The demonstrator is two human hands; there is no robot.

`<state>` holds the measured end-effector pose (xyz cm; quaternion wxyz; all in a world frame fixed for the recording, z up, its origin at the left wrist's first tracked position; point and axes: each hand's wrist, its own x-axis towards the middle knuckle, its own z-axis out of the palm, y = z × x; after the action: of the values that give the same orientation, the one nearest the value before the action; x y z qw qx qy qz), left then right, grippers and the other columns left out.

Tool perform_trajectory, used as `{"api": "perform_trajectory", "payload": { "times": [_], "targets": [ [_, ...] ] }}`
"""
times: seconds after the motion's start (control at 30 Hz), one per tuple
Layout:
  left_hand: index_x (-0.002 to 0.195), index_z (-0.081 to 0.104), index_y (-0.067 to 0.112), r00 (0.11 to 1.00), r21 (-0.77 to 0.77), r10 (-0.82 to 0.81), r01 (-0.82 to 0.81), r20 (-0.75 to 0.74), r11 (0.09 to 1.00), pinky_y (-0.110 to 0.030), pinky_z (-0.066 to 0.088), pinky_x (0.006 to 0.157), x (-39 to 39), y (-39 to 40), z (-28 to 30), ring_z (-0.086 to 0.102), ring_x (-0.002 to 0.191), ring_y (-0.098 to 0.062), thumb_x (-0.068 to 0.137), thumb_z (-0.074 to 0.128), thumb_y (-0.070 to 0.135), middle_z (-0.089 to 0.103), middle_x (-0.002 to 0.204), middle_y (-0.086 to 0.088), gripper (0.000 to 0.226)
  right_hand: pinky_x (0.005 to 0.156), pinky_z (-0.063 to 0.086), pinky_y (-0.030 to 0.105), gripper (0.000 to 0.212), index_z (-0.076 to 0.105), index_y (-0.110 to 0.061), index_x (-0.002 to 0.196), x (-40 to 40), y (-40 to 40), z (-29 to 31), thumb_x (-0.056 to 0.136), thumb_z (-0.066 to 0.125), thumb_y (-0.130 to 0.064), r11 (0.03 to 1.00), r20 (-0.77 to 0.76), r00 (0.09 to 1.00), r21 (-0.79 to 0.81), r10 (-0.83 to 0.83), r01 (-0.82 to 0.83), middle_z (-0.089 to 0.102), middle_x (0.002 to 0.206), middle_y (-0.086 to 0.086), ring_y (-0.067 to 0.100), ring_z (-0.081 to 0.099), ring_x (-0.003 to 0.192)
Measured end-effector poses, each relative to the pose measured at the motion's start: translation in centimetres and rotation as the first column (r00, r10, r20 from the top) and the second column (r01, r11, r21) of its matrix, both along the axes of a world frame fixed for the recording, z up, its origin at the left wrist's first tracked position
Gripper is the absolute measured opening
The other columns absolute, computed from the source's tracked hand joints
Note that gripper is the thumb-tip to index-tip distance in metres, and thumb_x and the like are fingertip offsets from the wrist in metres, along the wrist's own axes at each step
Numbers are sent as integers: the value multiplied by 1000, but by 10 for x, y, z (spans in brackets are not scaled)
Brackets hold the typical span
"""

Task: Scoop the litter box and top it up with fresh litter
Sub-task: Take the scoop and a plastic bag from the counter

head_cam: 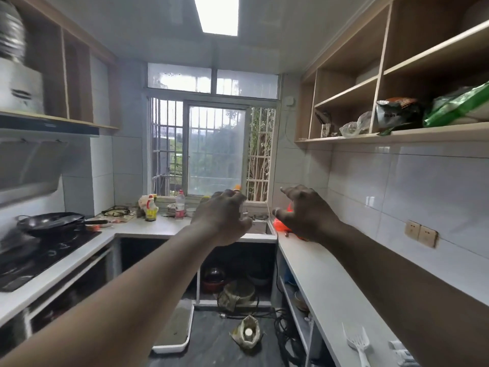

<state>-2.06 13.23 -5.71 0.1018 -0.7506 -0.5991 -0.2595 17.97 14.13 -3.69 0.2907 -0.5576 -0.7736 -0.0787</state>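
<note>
Nothing is in my grip: my left hand [225, 215] hangs in the air with its fingers loosely curled around nothing, and my right hand [304, 213] is spread wide, fingers apart — both stretched out ahead of me toward the far end of the kitchen.

Nearest to me, low on the right, one white slotted scoop [357, 343] lies on the right counter [325, 276], untouched. Down on the dark floor, one white litter tray [174, 327] with grey litter in it sits below my left arm, and just beside it to the right stands one crumpled open sack [248, 333], pale at its mouth; I judge that is the fresh litter, though I cannot be sure.

The risk, as I see it, is underfoot. My hands are up and my view is level, so a step forward could catch the tray rim or tip the sack — and black cables [285, 327] trail across the floor right next to it.

Farther off, one black wok [53, 221] sits on the stove at left. By the window I count two bottles [180, 205], one clear and one yellow-labelled, and something orange [281, 225] lies on the counter beneath my right hand.
</note>
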Motion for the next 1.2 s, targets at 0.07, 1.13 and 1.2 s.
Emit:
{"api": "perform_trajectory", "payload": {
  "times": [0.07, 1.13, 1.2],
  "targets": [
    [149, 39, 31, 1000, -13, 14, -14, -9, 1000, -44, 39, 110, -1, 20, -6, 42, 139, -20, 92, 55, 53, 42, 153, 6, 64, 111, 40, 41, 68, 44, -17, 149, 2, 25, -7, 90, 61, -45, 1000, -5, 1000, -15, 10, -11, 48, 150, 8, 26, 44, 137],
    [151, 38, 33, 977, 15, 205, -204, -62, 979, -43, 33, 114, -26, 320, 11, 38, 142, -18, 93, 57, 54, 38, 157, 11, 65, 111, 39, 42, 65, 44, -18, 149, 10, 378, -9, 91, 62, -41, 977, -42, 977, -31, 208, -210, 47, 151, 4, 24, 41, 139],
    [150, 39, 32, 982, 31, 180, -179, -55, 983, -43, 32, 114, -36, 337, 9, 37, 143, -17, 92, 57, 53, 40, 156, 10, 64, 111, 40, 43, 66, 43, -18, 150, -2, 391, -9, 91, 61, -41, 979, -42, 978, -20, 202, -203, 47, 151, 4, 23, 41, 139]
  ]
}}
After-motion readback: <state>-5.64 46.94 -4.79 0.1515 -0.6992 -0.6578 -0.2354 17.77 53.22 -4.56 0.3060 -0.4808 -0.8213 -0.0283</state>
